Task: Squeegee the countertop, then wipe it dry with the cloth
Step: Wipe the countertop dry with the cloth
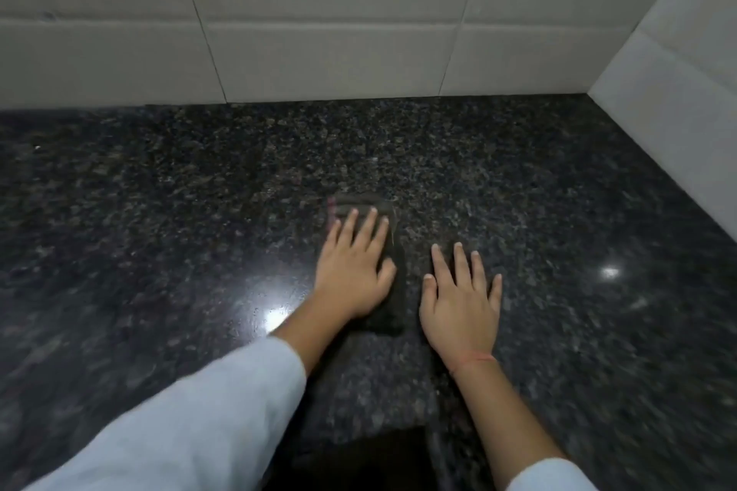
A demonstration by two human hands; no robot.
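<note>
Pale sleeve (191,423), left hand (353,271) flat on cloth (393,303), right hand (462,303) flat on countertop (199,191), 2 tiled walls (319,12)

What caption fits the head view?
Left hand presses a dark cloth on the granite countertop; right hand rests flat beside it.

The cloth (393,309) lies on the tabletop (159,211) under the left grip (353,267); the right grip (462,299) rests just right of it.
</note>
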